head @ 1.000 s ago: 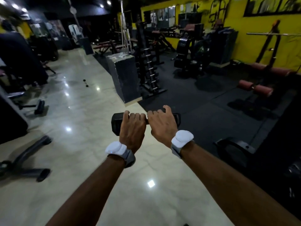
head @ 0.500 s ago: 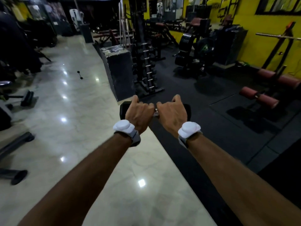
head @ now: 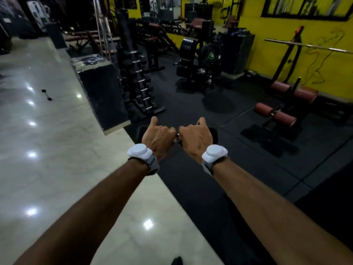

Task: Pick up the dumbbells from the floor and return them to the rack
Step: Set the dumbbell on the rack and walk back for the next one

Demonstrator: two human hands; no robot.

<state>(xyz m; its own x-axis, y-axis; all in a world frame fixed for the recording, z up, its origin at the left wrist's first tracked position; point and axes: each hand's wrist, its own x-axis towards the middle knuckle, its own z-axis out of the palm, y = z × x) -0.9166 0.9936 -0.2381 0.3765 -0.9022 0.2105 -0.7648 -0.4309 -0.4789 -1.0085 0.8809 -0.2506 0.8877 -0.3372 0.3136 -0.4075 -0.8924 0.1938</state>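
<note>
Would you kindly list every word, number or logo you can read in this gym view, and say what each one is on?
No text can be read.
Green triangle logo on the black weight plate: no letters legible.
Black scrawl on the yellow wall: too blurred to read.
Posters on the far wall: too small and dark.
Dumbbell gripped by the left hand and right hand: no visible marking.

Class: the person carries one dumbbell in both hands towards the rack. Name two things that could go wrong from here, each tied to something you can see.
1. Both hands, left hand and right hand, crowd the short handle of the dumbbell; a slip could drop it onto a foot.
2. The glossy tiled floor meets dark matting underfoot, so a trip is possible.
3. The rack looks nearly full, so fingers might get pinched.
</note>
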